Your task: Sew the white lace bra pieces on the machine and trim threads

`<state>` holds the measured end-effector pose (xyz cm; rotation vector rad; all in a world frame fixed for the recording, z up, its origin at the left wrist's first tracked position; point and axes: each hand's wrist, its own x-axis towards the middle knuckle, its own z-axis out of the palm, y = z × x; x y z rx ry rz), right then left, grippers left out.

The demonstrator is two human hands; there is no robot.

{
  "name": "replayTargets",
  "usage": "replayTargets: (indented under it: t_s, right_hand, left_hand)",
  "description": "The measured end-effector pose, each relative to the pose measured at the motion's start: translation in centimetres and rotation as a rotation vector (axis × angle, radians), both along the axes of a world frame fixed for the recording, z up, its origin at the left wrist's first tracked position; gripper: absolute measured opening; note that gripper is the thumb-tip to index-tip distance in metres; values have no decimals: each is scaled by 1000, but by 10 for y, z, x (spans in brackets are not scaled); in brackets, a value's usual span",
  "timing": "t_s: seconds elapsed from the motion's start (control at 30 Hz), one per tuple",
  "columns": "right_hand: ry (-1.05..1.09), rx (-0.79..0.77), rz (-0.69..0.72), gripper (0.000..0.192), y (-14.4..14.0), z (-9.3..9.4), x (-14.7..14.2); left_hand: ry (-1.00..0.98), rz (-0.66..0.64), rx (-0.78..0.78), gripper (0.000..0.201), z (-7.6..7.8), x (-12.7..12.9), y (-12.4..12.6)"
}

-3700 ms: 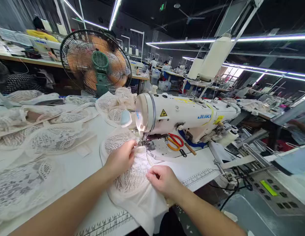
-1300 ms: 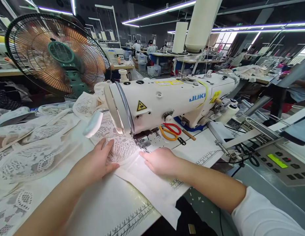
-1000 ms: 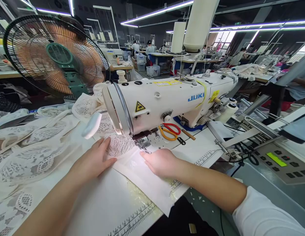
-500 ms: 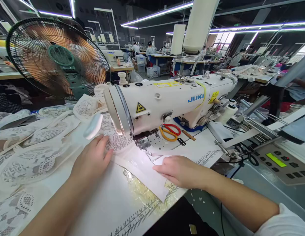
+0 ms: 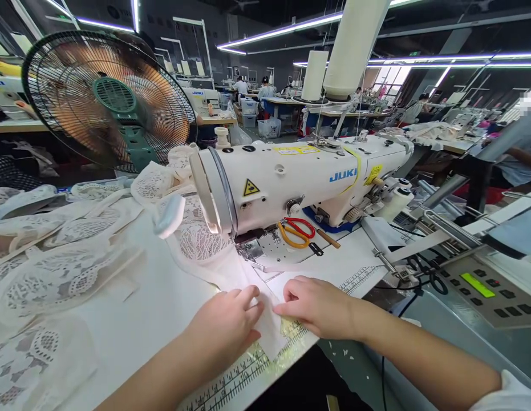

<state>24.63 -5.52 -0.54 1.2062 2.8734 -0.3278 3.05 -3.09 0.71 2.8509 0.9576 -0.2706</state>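
A cream lace garment piece (image 5: 207, 245) runs from under the needle of the white sewing machine (image 5: 299, 177) toward me, ending in a plain fabric end (image 5: 269, 331) near the table's front edge. My left hand (image 5: 225, 328) rests on that end with fingers curled, pinching it. My right hand (image 5: 319, 305) presses the same end from the right, thumb and fingers closed on its edge. The two hands almost touch.
Red and orange scissors (image 5: 297, 231) lie on the machine bed. Piles of lace pieces (image 5: 55, 257) cover the table's left. A large fan (image 5: 109, 100) stands behind. A control panel (image 5: 479, 285) is at right. Thread cones (image 5: 353, 48) tower above. Other workers sit far back.
The fabric has fed away under the needle. Both hands slid back toward the table's front edge and came together on the trailing plain end of the piece.
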Motion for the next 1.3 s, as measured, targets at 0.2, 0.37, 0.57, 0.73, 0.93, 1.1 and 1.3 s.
replayTargets:
  t_s: [0.2, 0.37, 0.57, 0.73, 0.93, 1.1, 1.3]
  right_hand:
    - [1, 35, 0, 24, 9, 1, -7]
    - [19, 69, 17, 26, 20, -7, -9]
    - [-14, 102, 13, 30, 30, -7, -16]
    - [-92, 94, -12, 35, 36, 0, -24]
    - [-170, 37, -76, 34, 41, 8, -35]
    - [-244, -3, -140, 42, 45, 11, -45]
    - [-295, -33, -215, 48, 50, 13, -55]
  left_hand:
    - [32, 4, 49, 34, 4, -4, 4]
    - [69, -22, 132, 31, 2, -4, 8]
    - [2, 38, 118, 27, -5, -10, 10]
    - [23, 93, 126, 29, -6, -9, 14]
    - [50, 155, 133, 24, -5, -9, 21]
    - [37, 197, 130, 25, -7, -13, 26]
    - [-64, 195, 135, 29, -8, -18, 30]
